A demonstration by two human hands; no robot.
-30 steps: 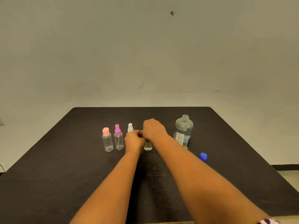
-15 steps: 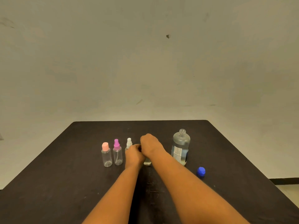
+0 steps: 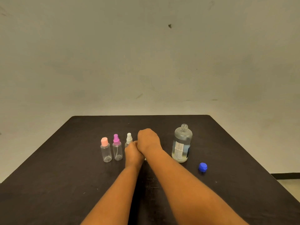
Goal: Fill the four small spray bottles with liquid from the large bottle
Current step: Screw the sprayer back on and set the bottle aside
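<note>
On the black table (image 3: 65, 176) three small clear spray bottles stand in a row: one with a peach cap (image 3: 106, 150), one with a magenta sprayer (image 3: 117, 147), and one with a white sprayer (image 3: 129, 138) partly behind my left hand. My left hand (image 3: 133, 154) and right hand (image 3: 148, 142) are closed together around a fourth small bottle, which they hide almost fully. The right hand sits over its top and the left around its body. The large clear bottle (image 3: 181, 143) stands uncapped to the right, partly full of liquid.
The blue cap (image 3: 202, 167) of the large bottle lies on the table, in front of that bottle and to its right. A plain wall rises behind the table's far edge. The floor shows past the right edge.
My hands stay clasped on the fourth small bottle; its base, visible a second ago, is now covered. The head camera has tilted up, so everything sits lower in view.
</note>
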